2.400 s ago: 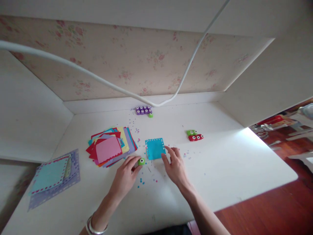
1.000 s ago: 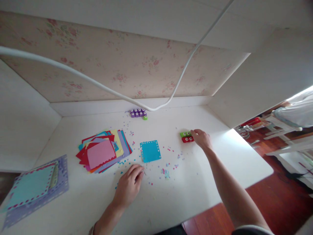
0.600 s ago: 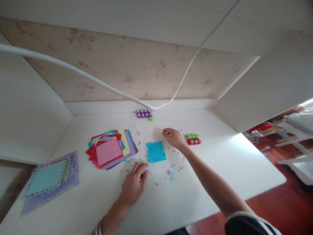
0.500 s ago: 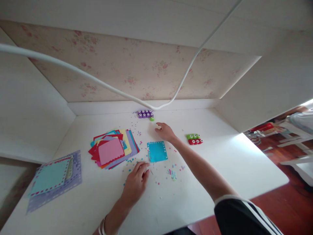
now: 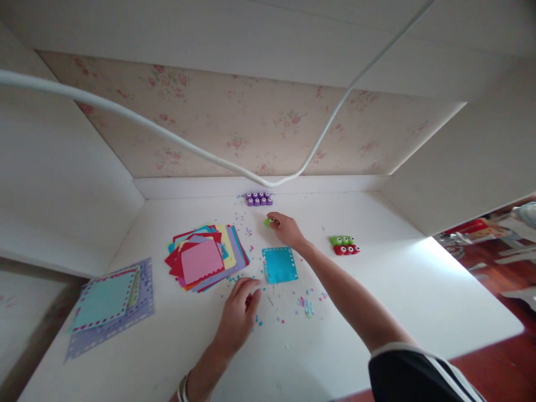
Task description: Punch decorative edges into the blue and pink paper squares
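Note:
My right hand (image 5: pixel 288 230) pinches a small green craft punch (image 5: pixel 268 223) over the middle of the table, a little in front of the rows of purple punches (image 5: pixel 259 200). A blue paper square (image 5: pixel 281 266) with small holes along its edges lies just below that hand. My left hand (image 5: pixel 238 314) rests on the table near the square's lower left corner, fingers loosely bent, thumb apart, and nothing visible in it. Tiny paper dots (image 5: pixel 307 307) are scattered around the square.
To the left lies a fanned pile of coloured paper (image 5: pixel 203 262). Punched mint and purple sheets (image 5: pixel 104 304) are at the far left. Green and red punches (image 5: pixel 345 245) stand on the right. A white cable (image 5: pixel 184 146) hangs across the view in front of the flowered wall.
My right hand has taken hold of the green punch by the purple ones and drawn it towards me. My left hand stays by the blue square. The view has shifted slightly.

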Action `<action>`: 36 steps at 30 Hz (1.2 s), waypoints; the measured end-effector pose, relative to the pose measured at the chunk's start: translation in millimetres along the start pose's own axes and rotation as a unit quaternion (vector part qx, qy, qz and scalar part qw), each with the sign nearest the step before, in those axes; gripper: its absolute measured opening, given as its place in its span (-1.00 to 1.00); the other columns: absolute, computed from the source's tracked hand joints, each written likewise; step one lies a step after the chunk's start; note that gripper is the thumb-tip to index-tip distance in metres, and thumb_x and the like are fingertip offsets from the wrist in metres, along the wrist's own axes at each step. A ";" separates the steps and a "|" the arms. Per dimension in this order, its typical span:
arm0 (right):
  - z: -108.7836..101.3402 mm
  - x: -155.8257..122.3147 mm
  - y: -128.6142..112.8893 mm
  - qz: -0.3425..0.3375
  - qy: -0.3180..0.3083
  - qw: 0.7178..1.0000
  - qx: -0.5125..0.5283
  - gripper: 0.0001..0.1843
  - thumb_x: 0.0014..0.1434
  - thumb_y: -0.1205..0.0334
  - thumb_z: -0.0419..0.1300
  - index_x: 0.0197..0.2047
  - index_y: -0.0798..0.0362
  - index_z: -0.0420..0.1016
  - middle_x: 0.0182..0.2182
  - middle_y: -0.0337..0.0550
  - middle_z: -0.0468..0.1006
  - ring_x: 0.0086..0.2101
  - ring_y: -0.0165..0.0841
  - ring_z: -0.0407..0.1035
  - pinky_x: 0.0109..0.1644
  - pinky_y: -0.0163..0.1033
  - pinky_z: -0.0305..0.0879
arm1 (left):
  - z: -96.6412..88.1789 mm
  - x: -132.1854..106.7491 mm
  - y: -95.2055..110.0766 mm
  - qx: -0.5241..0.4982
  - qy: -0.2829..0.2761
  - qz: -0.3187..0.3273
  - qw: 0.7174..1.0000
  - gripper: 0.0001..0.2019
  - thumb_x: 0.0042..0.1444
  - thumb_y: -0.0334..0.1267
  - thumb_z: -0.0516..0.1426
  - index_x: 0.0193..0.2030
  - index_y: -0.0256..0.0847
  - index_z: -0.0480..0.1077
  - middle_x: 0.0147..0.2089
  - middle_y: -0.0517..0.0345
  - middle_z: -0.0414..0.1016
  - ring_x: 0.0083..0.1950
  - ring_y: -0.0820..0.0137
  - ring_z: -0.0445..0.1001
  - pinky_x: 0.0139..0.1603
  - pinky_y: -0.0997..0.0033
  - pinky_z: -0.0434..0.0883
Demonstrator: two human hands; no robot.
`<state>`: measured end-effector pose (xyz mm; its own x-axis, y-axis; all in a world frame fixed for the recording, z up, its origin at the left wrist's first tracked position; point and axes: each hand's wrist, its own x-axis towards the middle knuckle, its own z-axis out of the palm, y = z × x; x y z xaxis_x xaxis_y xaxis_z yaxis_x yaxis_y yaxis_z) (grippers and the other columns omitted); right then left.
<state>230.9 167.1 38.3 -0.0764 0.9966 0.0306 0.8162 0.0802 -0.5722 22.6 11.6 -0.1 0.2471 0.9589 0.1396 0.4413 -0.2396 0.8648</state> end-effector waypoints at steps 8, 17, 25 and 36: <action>-5.2 -99.7 -15.3 -0.079 -0.243 0.917 0.307 -0.43 0.09 0.36 0.24 0.17 -0.03 0.26 -0.10 -0.14 0.57 -0.16 -0.34 0.52 -0.08 -0.18 0.47 | -5.4 4.2 -6.3 -0.013 0.030 -0.021 0.999 -0.63 0.25 -0.08 0.07 0.13 -0.16 0.33 0.04 -0.02 0.46 -0.34 0.46 0.50 -0.43 0.48 0.49; 10.4 -115.9 -15.4 -0.050 -0.157 0.957 0.239 -0.51 0.10 0.26 0.27 0.11 -0.03 0.32 -0.02 -0.08 0.48 -0.16 -0.30 0.51 -0.13 -0.20 0.46 | 2.7 -0.4 -15.9 0.092 -0.004 0.078 0.993 -0.70 0.30 -0.19 0.03 0.11 -0.14 0.38 0.02 0.01 0.50 -0.08 0.33 0.53 -0.02 0.28 0.51; 6.8 -138.6 22.0 0.119 0.048 0.988 -0.085 -0.40 0.10 -0.15 0.22 0.10 0.05 0.39 -0.06 0.16 0.45 -0.05 0.01 0.36 -0.02 0.05 0.28 | 5.7 -1.1 -18.7 0.166 -0.002 0.100 0.981 -0.72 0.30 -0.22 0.03 0.11 -0.11 0.36 0.07 0.02 0.46 0.05 0.29 0.49 0.05 0.25 0.48; 11.1 -135.1 20.3 0.133 -0.019 0.991 0.024 -0.79 0.06 0.08 0.23 -0.46 0.04 0.41 -0.52 -0.17 0.50 -0.46 -0.29 0.37 -0.42 -0.25 0.16 | 3.2 -1.1 -12.1 0.121 -0.003 0.052 0.991 -0.76 0.26 -0.19 0.07 0.04 -0.14 0.37 0.02 0.02 0.48 -0.04 0.29 0.52 -0.02 0.29 0.49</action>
<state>251.4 33.9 13.5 0.1151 0.9809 -0.1566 0.7819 -0.1867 -0.5947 19.8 13.0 -12.3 0.3061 0.9265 0.2190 0.6067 -0.3671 0.7051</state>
